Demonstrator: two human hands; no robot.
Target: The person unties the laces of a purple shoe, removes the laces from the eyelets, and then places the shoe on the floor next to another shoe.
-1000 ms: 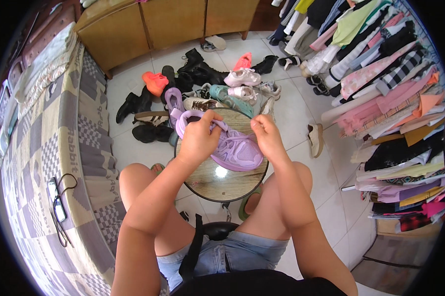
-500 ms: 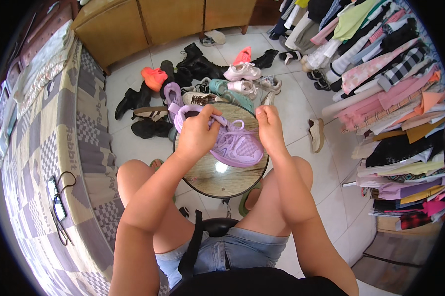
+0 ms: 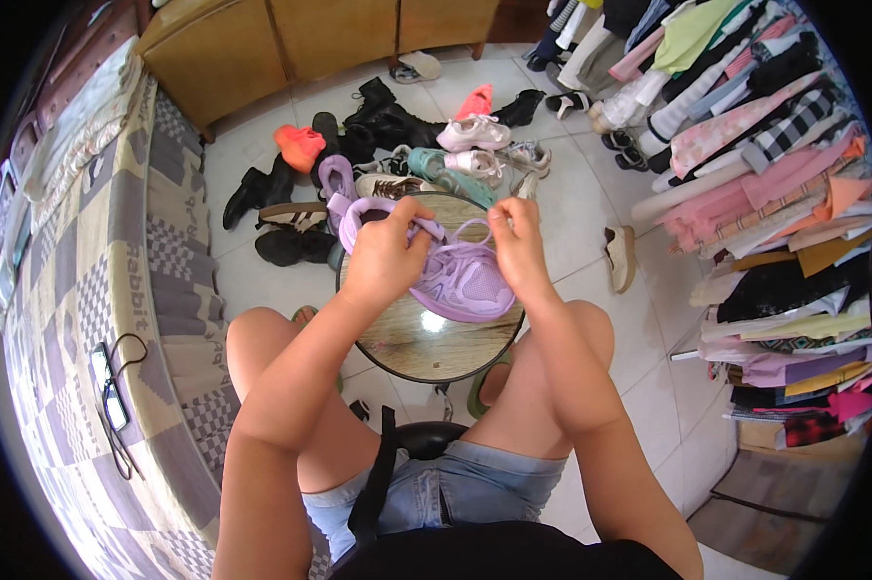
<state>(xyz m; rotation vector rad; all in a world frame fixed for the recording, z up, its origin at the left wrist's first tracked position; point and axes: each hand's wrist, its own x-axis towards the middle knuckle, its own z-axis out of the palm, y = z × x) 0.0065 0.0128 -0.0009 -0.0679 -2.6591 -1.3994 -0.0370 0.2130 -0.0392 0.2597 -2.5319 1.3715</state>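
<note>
A lilac sneaker [image 3: 470, 290] rests on a round wood-grain tabletop [image 3: 407, 358] between my knees, its toe pointing right. My left hand [image 3: 385, 256] is closed over the sneaker's upper near the ankle opening, fingers curled at the top of the lacing. At the toe side, my right hand [image 3: 521, 246] is pinched, and a loop of the lilac shoelace [image 3: 472, 227] reaches its fingertips. What lies inside the right fingers is mostly hidden. Just behind the left hand, a second lilac shoe [image 3: 336, 177] leans at the table's far left edge.
Beyond the table lies a pile of shoes, with black boots [image 3: 387, 116] and a pale pink sneaker [image 3: 474, 133]. A lone beige shoe [image 3: 619, 259] is on the tiles at right. Clothes [image 3: 726, 193] hang along the right, a patterned bed [image 3: 98, 280] stands left, wooden cabinets [image 3: 329, 39] behind.
My right hand has moved slightly left and up, closer to the sneaker, and the lace loop now stands nearer its fingertips. The left hand keeps its grip on the sneaker.
</note>
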